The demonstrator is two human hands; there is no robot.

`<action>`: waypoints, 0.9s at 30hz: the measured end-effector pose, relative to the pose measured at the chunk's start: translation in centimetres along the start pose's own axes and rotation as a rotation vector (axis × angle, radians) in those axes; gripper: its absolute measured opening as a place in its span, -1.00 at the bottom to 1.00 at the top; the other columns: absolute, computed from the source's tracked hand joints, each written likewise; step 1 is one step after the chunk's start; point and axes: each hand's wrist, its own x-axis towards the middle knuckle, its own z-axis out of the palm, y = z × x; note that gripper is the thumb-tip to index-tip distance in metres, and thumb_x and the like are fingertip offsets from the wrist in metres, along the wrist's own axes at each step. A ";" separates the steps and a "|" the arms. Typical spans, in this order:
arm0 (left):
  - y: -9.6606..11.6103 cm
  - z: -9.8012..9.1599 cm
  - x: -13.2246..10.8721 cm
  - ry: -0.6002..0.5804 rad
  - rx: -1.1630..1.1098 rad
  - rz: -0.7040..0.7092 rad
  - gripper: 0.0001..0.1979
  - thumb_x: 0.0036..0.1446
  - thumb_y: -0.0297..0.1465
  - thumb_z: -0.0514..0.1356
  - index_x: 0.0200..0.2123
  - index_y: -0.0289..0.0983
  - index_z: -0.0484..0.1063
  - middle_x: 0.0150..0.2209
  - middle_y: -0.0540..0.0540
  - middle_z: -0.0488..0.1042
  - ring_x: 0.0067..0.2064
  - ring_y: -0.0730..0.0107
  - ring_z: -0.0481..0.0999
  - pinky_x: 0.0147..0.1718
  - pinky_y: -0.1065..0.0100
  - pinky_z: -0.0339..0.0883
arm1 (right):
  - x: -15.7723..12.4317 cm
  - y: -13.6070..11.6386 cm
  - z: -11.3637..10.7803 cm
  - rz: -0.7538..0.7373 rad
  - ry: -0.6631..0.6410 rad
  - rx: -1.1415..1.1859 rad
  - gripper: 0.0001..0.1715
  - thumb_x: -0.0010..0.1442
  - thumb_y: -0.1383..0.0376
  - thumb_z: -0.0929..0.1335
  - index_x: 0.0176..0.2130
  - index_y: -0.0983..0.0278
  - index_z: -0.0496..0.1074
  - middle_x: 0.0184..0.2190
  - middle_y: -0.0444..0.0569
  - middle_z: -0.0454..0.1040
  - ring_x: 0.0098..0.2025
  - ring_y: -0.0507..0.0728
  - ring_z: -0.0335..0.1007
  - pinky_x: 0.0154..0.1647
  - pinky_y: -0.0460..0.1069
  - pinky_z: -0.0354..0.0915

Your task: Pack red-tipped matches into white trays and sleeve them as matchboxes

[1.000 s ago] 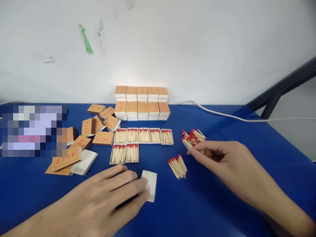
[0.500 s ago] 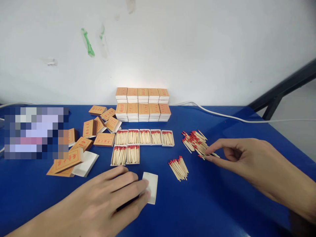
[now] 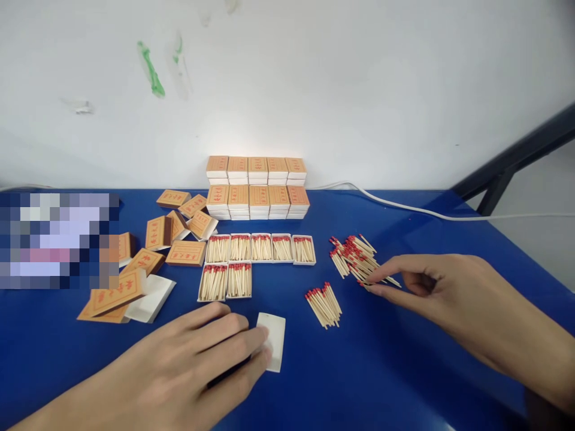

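My left hand (image 3: pixel 193 359) has its fingertips closed on a small white matchbox tray (image 3: pixel 275 344) at the front middle of the table. Part of the tray is hidden under the fingers. With thumb and forefinger, my right hand (image 3: pixel 431 293) pinches matches at the lower edge of a loose red-tipped match pile (image 3: pixel 357 257); how many is hard to make out. Between the hands lies a smaller bunch of matches (image 3: pixel 324 305). Filled match trays (image 3: pixel 239 280) stand in two rows beyond my left hand, heads pointing away from me.
Stacked orange matchboxes (image 3: pixel 258 200) line the wall at the back. Loose matchboxes and covers (image 3: pixel 186 254) are scattered to the left, near a blurred-out object (image 3: pixel 54 239). A white cable (image 3: pixel 395 206) runs along the back of the blue table (image 3: pixel 359 383).
My right hand's fingertips have shifted slightly left along the edge of the match pile. The view has moved a little. My left hand stays on the white tray.
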 end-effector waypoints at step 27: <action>0.6 1.6 -1.1 0.064 -0.048 -0.029 -0.58 0.66 -0.56 0.00 0.10 -0.30 0.69 0.10 -0.16 0.74 0.04 0.14 0.64 0.22 0.08 0.49 | 0.0 -0.2 0.9 -0.049 0.020 -0.014 -0.03 0.28 -0.63 0.27 -0.18 0.01 0.83 -0.63 -0.12 0.29 -0.60 0.11 0.16 -0.53 0.04 0.02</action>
